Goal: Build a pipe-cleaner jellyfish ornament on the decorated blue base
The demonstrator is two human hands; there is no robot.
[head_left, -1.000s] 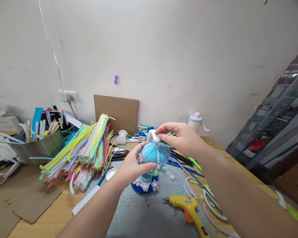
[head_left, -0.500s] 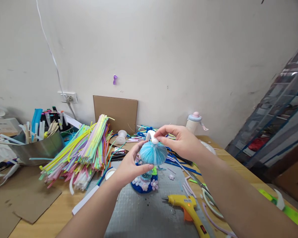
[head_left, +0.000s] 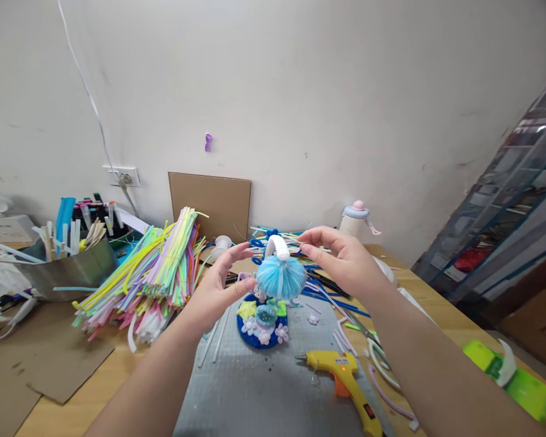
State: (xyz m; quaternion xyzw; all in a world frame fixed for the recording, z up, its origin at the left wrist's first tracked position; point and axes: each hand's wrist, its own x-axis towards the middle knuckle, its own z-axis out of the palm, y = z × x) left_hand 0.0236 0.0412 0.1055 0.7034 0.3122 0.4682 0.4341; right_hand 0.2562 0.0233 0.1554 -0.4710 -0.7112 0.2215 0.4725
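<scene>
A small pipe-cleaner lamp craft stands upright on the grey cutting mat [head_left: 255, 394]. Its light-blue fluffy dome [head_left: 281, 278] hangs from a white curved arm [head_left: 278, 246]. Below lies a dark-blue round base [head_left: 250, 341] bearing pale flowers, a yellow star [head_left: 246, 309] and a small teal cup shape [head_left: 266, 315]. To the left of the dome is my left hand [head_left: 218, 294], thumb and fingers spread, with nothing in it. My right hand [head_left: 341, 258] hovers right of the white arm, thumb and index slightly apart, holding nothing visible. Neither hand appears to touch the craft.
A yellow hot glue gun [head_left: 341, 367] lies on the mat's right, beside scissors [head_left: 382, 361]. On the left, a big pile of colourful pipe cleaners [head_left: 164, 273] sits near a metal container [head_left: 68, 273]. A brown board [head_left: 209, 203] leans against the wall by a bottle [head_left: 352, 218].
Both hands have let go of the craft and drawn apart, the left moving left and the right moving right. More of the base and its flowers now shows.
</scene>
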